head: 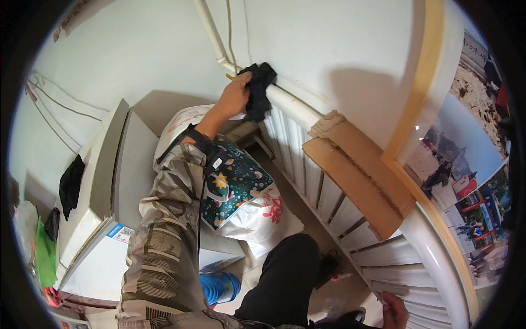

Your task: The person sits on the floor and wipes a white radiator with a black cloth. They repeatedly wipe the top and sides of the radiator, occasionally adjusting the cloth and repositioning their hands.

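My left hand point(235, 95) is closed around a crumpled black cloth point(259, 91). The cloth lies against the far end of the white top pipe point(298, 107) of a radiator, close to the wall. A small yellow piece point(231, 77) shows beside my knuckles. Low on the right, my right hand point(395, 311) is beside the radiator's lower fins point(411, 290). It is only partly in view, and whether its fingers hold anything is unclear. A folded piece of brown cardboard point(363, 177) lies over the middle of the radiator's top pipe.
A stuffed white bag point(250, 222) and a dark green patterned bag point(230, 181) sit under my left arm. Left stands a white chest-like appliance point(96, 251) with a black cloth point(72, 187) on it. A blue ribbed container point(220, 286) stands by my leg. Photographs point(448, 148) hang right.
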The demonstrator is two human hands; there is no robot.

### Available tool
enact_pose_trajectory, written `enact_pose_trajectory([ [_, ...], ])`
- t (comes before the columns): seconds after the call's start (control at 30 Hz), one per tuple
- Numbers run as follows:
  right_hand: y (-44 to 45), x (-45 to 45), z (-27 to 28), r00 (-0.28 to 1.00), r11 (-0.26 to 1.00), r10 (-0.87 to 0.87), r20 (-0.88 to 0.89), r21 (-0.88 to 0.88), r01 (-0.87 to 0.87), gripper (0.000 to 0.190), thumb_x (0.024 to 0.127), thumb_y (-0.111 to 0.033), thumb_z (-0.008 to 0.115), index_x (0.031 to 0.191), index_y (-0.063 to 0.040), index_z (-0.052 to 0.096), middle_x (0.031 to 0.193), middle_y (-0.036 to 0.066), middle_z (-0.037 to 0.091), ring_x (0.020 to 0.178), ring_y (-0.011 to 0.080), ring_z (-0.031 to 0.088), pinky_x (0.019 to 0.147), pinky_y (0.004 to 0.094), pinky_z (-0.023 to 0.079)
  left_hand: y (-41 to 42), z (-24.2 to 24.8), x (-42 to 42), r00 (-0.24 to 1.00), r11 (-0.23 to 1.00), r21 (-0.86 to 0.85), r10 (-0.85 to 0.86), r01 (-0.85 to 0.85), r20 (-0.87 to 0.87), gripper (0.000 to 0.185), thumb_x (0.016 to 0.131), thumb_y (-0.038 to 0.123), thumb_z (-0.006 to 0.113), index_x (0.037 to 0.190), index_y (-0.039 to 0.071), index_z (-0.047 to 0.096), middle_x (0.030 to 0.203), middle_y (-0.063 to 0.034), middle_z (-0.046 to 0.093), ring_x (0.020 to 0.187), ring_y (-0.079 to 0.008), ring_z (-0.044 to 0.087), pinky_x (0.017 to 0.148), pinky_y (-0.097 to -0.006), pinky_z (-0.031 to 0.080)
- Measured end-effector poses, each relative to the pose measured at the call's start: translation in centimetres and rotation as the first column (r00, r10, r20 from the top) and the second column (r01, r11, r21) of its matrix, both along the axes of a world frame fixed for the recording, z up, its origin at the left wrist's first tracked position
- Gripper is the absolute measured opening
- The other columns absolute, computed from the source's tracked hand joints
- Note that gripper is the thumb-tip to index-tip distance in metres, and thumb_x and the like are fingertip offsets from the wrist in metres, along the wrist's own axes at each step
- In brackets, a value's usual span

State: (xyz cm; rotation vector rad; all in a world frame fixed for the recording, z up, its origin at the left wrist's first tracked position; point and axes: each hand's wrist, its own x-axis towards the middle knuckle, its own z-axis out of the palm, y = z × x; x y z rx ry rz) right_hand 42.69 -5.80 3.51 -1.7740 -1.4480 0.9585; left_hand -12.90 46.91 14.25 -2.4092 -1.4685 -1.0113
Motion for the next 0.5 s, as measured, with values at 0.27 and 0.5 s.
enact_pose_trajectory([
  [0.27,-3.7,3.0,2.1,0.885,0.916,-0.397,-0.243,-0.17,0.365,0.034,0.108,-0.006,0.055,0.138,0.003,0.069,0.14,0.015,0.071,0.131,0.0265,0.066,0.113,0.0373,0.051,1.3,0.7,1.2,0.973,0.988,-0.068,0.148,-0.138,0.178,0.047,0.09,-0.002,0.051,0.134,-0.005,0.067,0.139,-0.0297,0.066,0.131,-0.0471,0.061,0.114,-0.046,0.049],
  [0.5,1.1,3.6,-3.5,0.998,1.0,0.001,-0.07,-0.025,-0.002,0.04,0.108,-0.007,0.058,0.148,-0.005,0.064,0.156,0.018,0.059,0.143,0.0284,0.057,0.117,0.0389,0.049,-1.7,-0.3,4.9,0.987,0.983,0.173,0.026,-0.054,0.16,0.04,0.086,-0.006,0.053,0.121,-0.003,0.073,0.129,-0.0263,0.071,0.121,-0.0462,0.066,0.108,-0.0465,0.053],
])
